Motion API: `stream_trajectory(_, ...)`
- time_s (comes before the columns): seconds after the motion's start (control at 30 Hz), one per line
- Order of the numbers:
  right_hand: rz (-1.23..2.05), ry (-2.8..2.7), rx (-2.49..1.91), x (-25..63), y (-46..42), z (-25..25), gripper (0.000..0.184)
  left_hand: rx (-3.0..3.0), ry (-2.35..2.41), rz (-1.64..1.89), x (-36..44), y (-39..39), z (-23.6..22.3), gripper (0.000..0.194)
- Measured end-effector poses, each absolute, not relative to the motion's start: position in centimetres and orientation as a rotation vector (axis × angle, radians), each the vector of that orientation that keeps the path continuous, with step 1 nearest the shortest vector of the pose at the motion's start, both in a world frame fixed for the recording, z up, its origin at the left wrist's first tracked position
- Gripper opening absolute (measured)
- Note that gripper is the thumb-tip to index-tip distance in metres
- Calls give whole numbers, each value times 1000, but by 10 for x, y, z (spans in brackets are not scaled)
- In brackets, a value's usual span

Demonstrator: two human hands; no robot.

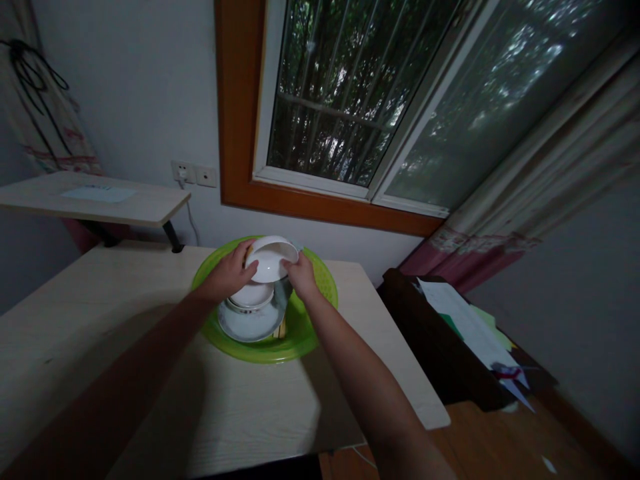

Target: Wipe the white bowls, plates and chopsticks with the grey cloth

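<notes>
A white bowl [273, 259] is held tilted above a green plastic basin [305, 340], its inside turned toward me. My left hand [234, 270] grips its left rim, thumb on the inside. On the opposite rim my right hand [301, 272] is closed in the same way. Below it, a second white bowl [251, 295] rests on a white plate [250, 323] in the basin. Something pale yellow [280, 329] shows beside the plate; its kind cannot be made out. Part of the basin's contents is hidden behind the held bowl and my hands.
The basin stands on a light wooden table [240, 413]. At the left is a raised shelf [150, 203] with a paper [100, 193] on it. A window [350, 100] and wall socket [194, 174] are behind. Right of the table, papers [465, 327] lie on dark furniture [425, 333].
</notes>
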State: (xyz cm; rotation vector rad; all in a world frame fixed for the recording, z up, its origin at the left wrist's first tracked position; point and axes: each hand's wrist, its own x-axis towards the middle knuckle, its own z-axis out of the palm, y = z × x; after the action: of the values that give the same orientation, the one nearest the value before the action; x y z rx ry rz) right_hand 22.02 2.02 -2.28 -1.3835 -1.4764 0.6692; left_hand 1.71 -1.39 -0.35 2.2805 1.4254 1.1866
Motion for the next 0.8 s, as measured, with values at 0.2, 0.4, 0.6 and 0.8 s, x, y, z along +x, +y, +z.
stream_trajectory(0.2, 603, -1544, -1476, 220, 20, -23, 24, 2292, 1341, 1180, 15, -15, -3, 49)
stream_trajectory(0.4, 604, -1573, -1482, 220, 18, -21, 23, 2357, 1256, 1191, 11, -18, 0, 49)
stream_trajectory(0.6, 592, -1627, -1465, 219, 17, -20, 23, 2369, 1285, 1189, 11, -18, 1, 50)
stream_trajectory(0.8, 395, -1725, -1496, 220, 13, -16, 13, 2427, 1249, 1143, 13, -20, 4, 47)
